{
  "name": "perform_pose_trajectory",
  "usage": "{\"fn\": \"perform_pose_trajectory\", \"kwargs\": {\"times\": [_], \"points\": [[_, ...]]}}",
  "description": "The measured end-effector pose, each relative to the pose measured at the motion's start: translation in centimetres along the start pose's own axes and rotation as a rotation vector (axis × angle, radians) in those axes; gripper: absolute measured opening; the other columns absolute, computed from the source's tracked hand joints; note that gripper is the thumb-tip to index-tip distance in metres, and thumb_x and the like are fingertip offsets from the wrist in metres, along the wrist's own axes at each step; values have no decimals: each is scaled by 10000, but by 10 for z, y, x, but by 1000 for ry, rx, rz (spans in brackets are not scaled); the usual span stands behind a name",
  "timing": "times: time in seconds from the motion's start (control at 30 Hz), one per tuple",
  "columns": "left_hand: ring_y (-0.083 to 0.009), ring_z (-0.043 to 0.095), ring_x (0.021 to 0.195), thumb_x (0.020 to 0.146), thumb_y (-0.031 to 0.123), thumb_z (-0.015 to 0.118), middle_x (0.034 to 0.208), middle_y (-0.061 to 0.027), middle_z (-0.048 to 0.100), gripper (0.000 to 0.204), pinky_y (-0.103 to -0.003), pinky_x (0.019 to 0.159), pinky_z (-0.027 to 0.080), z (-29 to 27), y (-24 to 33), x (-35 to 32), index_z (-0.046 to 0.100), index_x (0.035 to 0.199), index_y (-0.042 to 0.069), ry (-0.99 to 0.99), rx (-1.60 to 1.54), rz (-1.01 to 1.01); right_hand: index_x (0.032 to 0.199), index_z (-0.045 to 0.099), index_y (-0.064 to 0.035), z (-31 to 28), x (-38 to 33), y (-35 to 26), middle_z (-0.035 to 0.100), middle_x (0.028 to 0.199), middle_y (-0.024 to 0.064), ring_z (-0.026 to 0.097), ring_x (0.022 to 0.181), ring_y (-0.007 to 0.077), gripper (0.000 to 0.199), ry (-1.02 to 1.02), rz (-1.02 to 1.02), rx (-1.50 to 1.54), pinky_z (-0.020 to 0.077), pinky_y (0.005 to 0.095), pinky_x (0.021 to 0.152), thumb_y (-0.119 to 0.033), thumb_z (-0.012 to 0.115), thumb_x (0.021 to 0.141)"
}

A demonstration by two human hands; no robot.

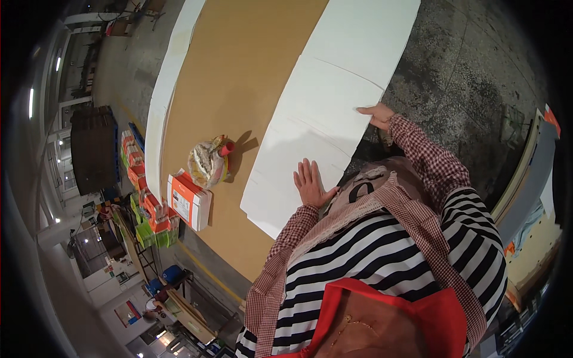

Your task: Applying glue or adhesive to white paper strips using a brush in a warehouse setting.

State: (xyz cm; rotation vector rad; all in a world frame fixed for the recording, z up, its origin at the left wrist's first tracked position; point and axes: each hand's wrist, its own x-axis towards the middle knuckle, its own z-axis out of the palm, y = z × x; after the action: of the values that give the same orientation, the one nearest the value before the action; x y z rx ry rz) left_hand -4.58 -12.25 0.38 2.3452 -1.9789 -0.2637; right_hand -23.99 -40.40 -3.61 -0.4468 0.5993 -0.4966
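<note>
White sheet (325,113): a long, flat white panel is laid along the right edge of the brown surface (239,77). Its long axis runs from the lower left near the person's body up toward the upper right of the view, where it passes out of frame. Faint crease or seam lines are seen crossing it at intervals. The near end is cut at an angle and points toward the lower left.

Left hand (311,182): laid flat, palm down, on the near end of the white sheet. The grip is spread wide, fingers fanned and pointing up the sheet, thumb out to the right by the sheet's edge. Nothing is pinched or enclosed.

Right hand (378,114): placed farther up, at the right edge of the sheet where it overhangs the surface. The fingers are extended leftward onto the sheet top, loosely open; whether the thumb is hooked under the edge cannot be told.

Both sleeves are red-and-white checked.

Farther out on the brown surface, well apart from the sheet: a bundled plastic bag (207,161) with a red cap (226,148) beside it, and just below it an orange-and-white box (189,200). A second white strip (164,89) is seen along the surface's far left edge. Grey concrete floor (465,77) lies to the right.
</note>
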Motion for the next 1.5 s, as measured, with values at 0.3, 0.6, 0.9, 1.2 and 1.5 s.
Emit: {"fn": "perform_pose_trajectory", "kwargs": {"times": [0.3,0.6,0.9,1.2,1.5], "points": [[-343,38,1411,691,754,525,1522,-198,71,1112,-538,1103,13,-5,-2,-8,144,1459,46,18,-18,1,1068,603,65,30,-30,28,642,1031,221,612,1016,292,366,350,-493,-926,485,345,838,-204,661,826],[-365,51,1406,701,746,521,1515,-213,88,1099,-561,1088,47,4,-7,-18,150,1457,40,39,25,10,1065,580,92,32,-16,45,620,1039,247,627,940,299,347,292,-471,-968,493,375,793,-132,647,808],[-376,43,1405,715,745,502,1516,-214,87,1093,-562,1085,28,11,-10,-18,147,1454,23,41,27,21,1097,558,107,35,-1,33,641,1031,187,622,926,256,371,338,-298,-362,495,346,796,-94,658,802],[-355,9,1412,724,760,474,1519,-213,69,1090,-544,1098,-4,6,-10,-25,151,1451,15,-17,47,5,1151,557,50,26,-3,33,583,1155,237,557,1105,318,361,417,-371,-968,446,344,934,24,612,795],[-355,16,1412,719,762,485,1519,-213,69,1090,-542,1099,-2,5,-11,-25,156,1455,29,-7,27,-9,1163,540,35,-10,-1,-33,599,1098,115,590,1018,203,390,388,-270,-61,486,327,862,-243,597,895]]}}
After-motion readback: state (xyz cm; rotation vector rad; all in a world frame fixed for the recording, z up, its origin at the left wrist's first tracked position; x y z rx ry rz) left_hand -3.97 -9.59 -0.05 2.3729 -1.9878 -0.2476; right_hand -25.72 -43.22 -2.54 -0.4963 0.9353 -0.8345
